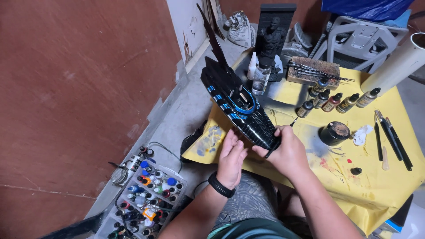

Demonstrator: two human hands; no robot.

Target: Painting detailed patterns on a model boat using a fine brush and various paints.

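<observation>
A long black model vehicle [237, 106] with blue stripes and tall thin fins lies tilted over the near left corner of a yellow-covered table [354, 186]. My right hand [287, 152] grips its near end and also holds a thin black brush [283, 135] against it. My left hand [231, 161], with a black wristband, has its fingers spread and rests against the model's near left side.
A row of small paint dropper bottles [336, 102] stands on the table, with a black jar [334, 133], several brushes [392, 139], a clear bottle [261, 76], a dark figure [272, 40]. A clear box of paint bottles [146, 201] sits on the floor at left. A white chair [363, 40] stands behind.
</observation>
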